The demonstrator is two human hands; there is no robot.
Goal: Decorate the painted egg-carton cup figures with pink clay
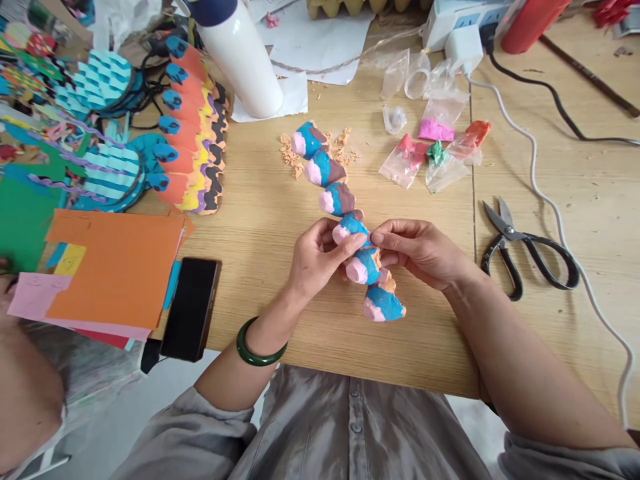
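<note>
While the painted strip (pixel 355 227) slants lengthwise, left of the scissors (pixel 511 235) with its near end closest to them, the left hand (pixel 320 259) pinches its lower half and the right hand (pixel 425 250), nearer the scissors, its edge.

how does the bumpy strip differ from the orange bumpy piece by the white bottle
The left hand holds the bumpy strip, the right hand touching it; neither touches the orange bumpy piece.
The bumpy strip is one row, mostly blue, pink and brown; the orange bumpy piece is wider, banded orange, yellow, purple and black.
Both show blue.
</note>
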